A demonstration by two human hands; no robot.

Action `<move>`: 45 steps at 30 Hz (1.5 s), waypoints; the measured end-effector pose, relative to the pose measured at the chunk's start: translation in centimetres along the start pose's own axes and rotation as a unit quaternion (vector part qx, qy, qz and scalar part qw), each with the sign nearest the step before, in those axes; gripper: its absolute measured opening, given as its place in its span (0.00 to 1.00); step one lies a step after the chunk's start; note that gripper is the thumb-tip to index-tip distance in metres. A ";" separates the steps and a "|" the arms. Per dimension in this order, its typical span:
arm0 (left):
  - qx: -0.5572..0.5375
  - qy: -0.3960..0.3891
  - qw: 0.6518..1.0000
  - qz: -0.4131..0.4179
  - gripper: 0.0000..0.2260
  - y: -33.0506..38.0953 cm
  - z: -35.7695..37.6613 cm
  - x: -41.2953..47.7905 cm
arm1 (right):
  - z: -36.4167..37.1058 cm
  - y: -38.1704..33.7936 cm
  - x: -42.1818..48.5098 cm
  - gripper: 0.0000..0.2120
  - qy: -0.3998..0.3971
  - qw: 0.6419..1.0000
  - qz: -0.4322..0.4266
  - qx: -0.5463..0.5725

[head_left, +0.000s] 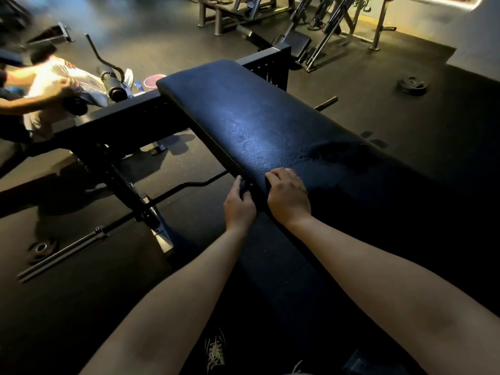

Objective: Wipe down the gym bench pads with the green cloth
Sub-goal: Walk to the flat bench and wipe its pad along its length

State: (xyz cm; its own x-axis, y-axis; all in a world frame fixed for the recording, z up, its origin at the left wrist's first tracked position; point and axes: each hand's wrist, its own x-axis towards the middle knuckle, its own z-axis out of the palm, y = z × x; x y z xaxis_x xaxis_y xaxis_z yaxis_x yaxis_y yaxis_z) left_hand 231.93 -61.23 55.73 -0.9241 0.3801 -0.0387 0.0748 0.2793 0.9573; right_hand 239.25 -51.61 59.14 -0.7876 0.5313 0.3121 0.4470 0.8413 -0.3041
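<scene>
— Which way does the bench pad (251,117) run?
— One pad, lying flat, long axis from near right to far left.
— The grips?
— Two. The left grip (239,204) curls round the pad's left edge. The right grip (288,196) rests on top just beside it, fingers tucked; whether it holds the green cloth I cannot tell.
— Around it?
— One weight plate (412,85) far right, another (42,249) near left by a barbell (62,253); another person (40,87) far left.

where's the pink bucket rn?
Head view, upper left: the pink bucket shows just past the far left corner of the bench pad, right beside a bottle. Its base is hidden behind the black frame.
</scene>
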 end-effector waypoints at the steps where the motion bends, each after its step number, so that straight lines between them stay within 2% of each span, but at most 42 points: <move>1: -0.026 0.003 1.000 -0.012 0.23 -0.2 -0.2 1.4 | 0.1 0.1 0.0 0.13 0.005 1.000 -0.002 -0.004; 4: -0.104 0.009 0.991 -0.084 0.26 -3.2 1.0 7.4 | 0.4 0.1 0.1 0.12 0.015 0.999 -0.019 -0.023; 6: -0.112 -0.010 0.985 -0.132 0.27 -3.8 2.0 9.1 | 0.6 0.2 0.2 0.12 0.023 0.999 -0.020 -0.033; 11: -0.057 0.002 0.989 -0.137 0.19 -1.6 1.8 4.3 | 0.9 0.2 0.3 0.12 0.031 0.999 -0.023 -0.033; 13: -0.027 -0.034 0.991 -0.123 0.17 -1.4 1.4 1.3 | 0.9 0.2 0.3 0.13 0.029 0.999 -0.020 -0.032; 16: 0.004 -0.072 0.995 -0.065 0.20 -1.7 0.4 -2.1 | 0.5 0.1 0.1 0.13 0.028 0.999 -0.022 -0.026; 20: 0.010 -0.057 0.998 0.017 0.23 -0.8 -1.1 -3.3 | 0.2 0.2 -0.1 0.14 0.008 1.000 -0.012 0.016; 22: -0.041 -0.020 0.998 0.048 0.23 0.6 -2.0 -3.1 | 0.1 0.3 -0.2 0.14 0.008 0.999 -0.003 0.042; 24: -0.137 -0.006 0.990 0.019 0.23 2.1 -2.8 -2.2 | -0.5 -0.1 -0.4 0.17 0.012 0.997 -0.022 0.080; 25: -0.155 -0.005 0.988 -0.003 0.25 2.6 -3.1 -1.7 | -0.9 -0.6 -0.4 0.19 0.000 0.990 -0.041 0.135; 27: -0.138 -0.024 0.990 -0.025 0.28 3.1 -3.4 -0.7 | -2.0 -1.9 -0.2 0.18 -0.059 0.952 -0.048 0.297; 29: -0.133 -0.058 0.989 -0.025 0.26 3.2 -3.4 -0.2 | -2.8 -3.0 0.2 0.15 -0.118 0.873 0.017 0.473; 30: -0.125 -0.081 0.989 -0.010 0.25 3.8 -3.3 0.0 | -3.1 -3.1 0.6 0.15 -0.122 0.827 0.062 0.546; 31: -0.111 -0.105 0.988 0.012 0.24 4.4 -3.3 -0.1 | -3.1 -2.9 0.9 0.17 -0.122 0.799 0.099 0.581; 32: -0.100 -0.122 0.987 0.043 0.22 4.8 -3.1 -0.1 | -3.3 -2.7 1.2 0.18 -0.116 0.802 0.114 0.575; 36: 0.026 -0.132 0.979 0.151 0.23 4.8 -3.1 -0.6 | -3.6 -1.8 2.9 0.18 -0.075 0.890 0.126 0.432; 38: 0.068 -0.101 0.980 0.158 0.27 4.1 -2.9 0.3 | -4.1 -0.3 4.0 0.17 0.010 0.929 0.146 0.340; 40: 0.111 -0.101 0.982 0.117 0.34 3.7 -2.4 1.3 | -4.5 2.0 4.7 0.15 0.088 0.951 0.158 0.251; 41: 0.133 -0.117 0.980 0.094 0.37 3.7 -1.9 1.6 | -4.3 2.7 4.8 0.15 0.088 0.961 0.136 0.225; 42: 0.146 -0.137 0.977 0.070 0.40 3.8 -1.4 1.9 | -4.0 3.0 4.8 0.16 0.054 0.972 0.085 0.213; 45: 0.166 -0.169 0.971 0.039 0.41 4.4 0.6 1.8 | -1.4 2.3 4.0 0.20 -0.110 0.976 -0.086 0.165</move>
State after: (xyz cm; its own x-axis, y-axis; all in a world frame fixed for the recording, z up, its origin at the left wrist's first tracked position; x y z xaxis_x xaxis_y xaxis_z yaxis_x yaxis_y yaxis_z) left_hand 230.79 -58.80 59.74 -0.7389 0.6637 -0.1163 0.3072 0.4854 0.8185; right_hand 237.72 -47.37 60.96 -0.9270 0.3207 0.1946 0.1678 0.8185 -0.5494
